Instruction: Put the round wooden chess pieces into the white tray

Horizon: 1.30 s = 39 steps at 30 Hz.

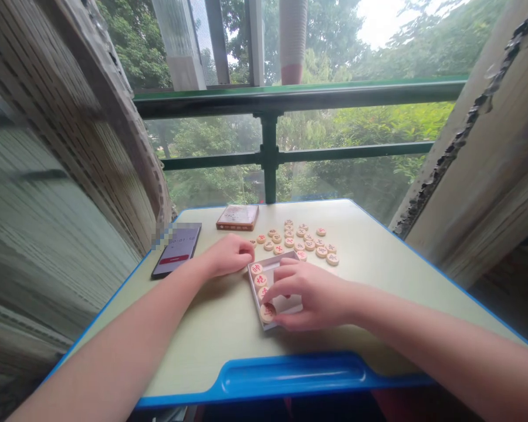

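A shallow white box (295, 303) lies at an angle on the table, with several round xiangqi pieces (260, 281) in a row along its left side. My right hand (319, 296) reaches over the box, its thumb and fingers pinching the nearest xiangqi piece (267, 313) at the box's lower left corner. Part of the box's inside is hidden under that hand. Just off the box's upper left corner rests my left hand (229, 255), fingers curled in. A piece (253, 242) shows beside its fingertips; what those fingers hold, if anything, is hidden.
Several loose xiangqi pieces (309, 245) lie scattered beyond the box. A flat brown-edged case (237, 217) sits at the back, and a phone (176, 252) lies at left. The table (193, 340) has a blue rim with a molded trough in front. Curtains flank a railing and window.
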{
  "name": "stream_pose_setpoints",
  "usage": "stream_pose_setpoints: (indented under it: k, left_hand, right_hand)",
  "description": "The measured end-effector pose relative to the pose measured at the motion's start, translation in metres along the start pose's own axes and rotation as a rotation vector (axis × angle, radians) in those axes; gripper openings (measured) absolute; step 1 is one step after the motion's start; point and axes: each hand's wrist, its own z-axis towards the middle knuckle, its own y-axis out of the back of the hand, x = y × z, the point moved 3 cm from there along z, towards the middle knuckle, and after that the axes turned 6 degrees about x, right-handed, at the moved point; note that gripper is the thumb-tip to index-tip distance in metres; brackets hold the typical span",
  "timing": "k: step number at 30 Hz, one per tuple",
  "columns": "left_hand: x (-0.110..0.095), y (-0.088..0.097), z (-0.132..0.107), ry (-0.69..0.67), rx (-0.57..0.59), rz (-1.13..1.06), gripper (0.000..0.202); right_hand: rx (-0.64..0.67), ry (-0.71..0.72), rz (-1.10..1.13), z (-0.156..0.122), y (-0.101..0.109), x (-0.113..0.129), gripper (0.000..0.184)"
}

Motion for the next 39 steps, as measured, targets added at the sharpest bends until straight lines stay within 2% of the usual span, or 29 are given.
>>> stream_pose_setpoints:
  k: [7, 23, 27, 30, 33, 39]
  left_hand:
    - [0.002, -0.002, 0.004, 0.003, 0.009, -0.012, 0.024]
    - [0.003, -0.003, 0.003, 0.010, 0.006, -0.016, 0.025]
    - [0.002, -0.002, 0.002, 0.004, 0.005, 0.002, 0.025]
    - [0.002, -0.002, 0.003, 0.009, 0.010, 0.008, 0.025]
    - [0.002, -0.002, 0.003, 0.012, 0.015, 0.010, 0.025]
    - [0.002, -0.002, 0.003, 0.011, 0.001, 0.012, 0.025]
  right_hand:
    - [0.014, -0.022, -0.007, -0.001, -0.001, -0.008, 0.014]
    - [0.080, -0.046, 0.029, -0.004, 0.001, -0.010, 0.019]
    - [0.089, -0.181, -0.022, -0.006, 0.011, -0.018, 0.018]
    - [0.162, -0.312, -0.026, -0.008, 0.013, -0.025, 0.014]
    - [0.233, -0.330, -0.002, -0.008, 0.009, -0.027, 0.013]
    - [0.236, -0.290, 0.011, -0.006, 0.005, -0.023, 0.014]
